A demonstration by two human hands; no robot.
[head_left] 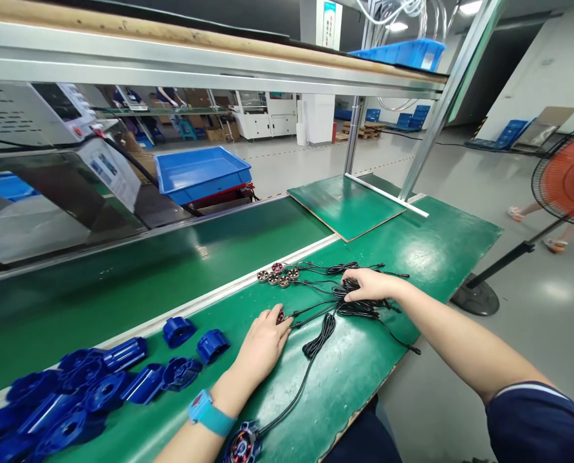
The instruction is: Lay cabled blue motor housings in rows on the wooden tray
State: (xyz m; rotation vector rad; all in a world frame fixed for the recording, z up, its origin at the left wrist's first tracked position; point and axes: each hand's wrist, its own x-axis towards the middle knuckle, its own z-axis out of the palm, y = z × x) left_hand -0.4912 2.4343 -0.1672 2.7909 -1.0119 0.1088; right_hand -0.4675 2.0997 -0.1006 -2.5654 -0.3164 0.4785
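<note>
My left hand (262, 341), with a light-blue wristband, has its fingers closed around a small round motor coil (280, 316) with a red face, low over the green bench. Black leads run from that coil toward my right hand (370, 285). The right fingers are curled on a bundle of black cables (361, 307); the fingertips are partly hidden among the loops. Several more round motor coils (284, 281) lie grouped behind my hands. Nearer me, a blue housing with a coil in it (242, 447) joins a tied black cable (320, 336).
Several loose blue plastic housings (108, 389) cover the bench's left part. A green board (347, 206) lies across the back, near a metal frame post (426, 122). Beyond stands a blue tray (203, 172). A red fan (569, 177) is at the right, with a person's feet behind it.
</note>
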